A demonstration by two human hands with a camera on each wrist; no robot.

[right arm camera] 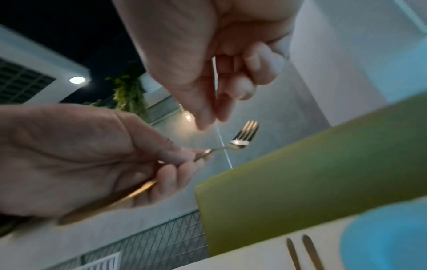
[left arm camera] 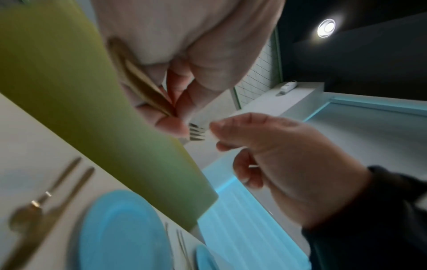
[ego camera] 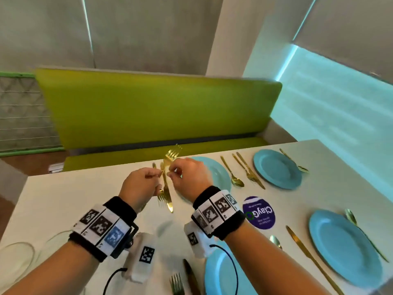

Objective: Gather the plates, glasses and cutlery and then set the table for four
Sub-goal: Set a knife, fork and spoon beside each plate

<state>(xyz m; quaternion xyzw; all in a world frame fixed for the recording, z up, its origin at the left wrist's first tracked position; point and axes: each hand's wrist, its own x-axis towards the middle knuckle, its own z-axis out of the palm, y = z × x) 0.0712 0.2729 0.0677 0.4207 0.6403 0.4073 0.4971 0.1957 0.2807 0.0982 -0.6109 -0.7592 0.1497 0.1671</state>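
Observation:
My left hand is raised over the white table and grips a bundle of gold cutlery. One fork points up out of it. A knife and a second fork hang below. In the right wrist view the upright fork sticks out of the left hand. My right hand is close beside it, thumb and fingers pinched together just short of the fork's neck, with nothing visibly held. Blue plates lie at far left, far right, near right and near left.
Gold cutlery lies beside the plates: a spoon, a fork and knife pair, a long knife, and a near fork. A purple sticker marks the table's middle. A clear glass rim shows at left, and a green bench runs behind.

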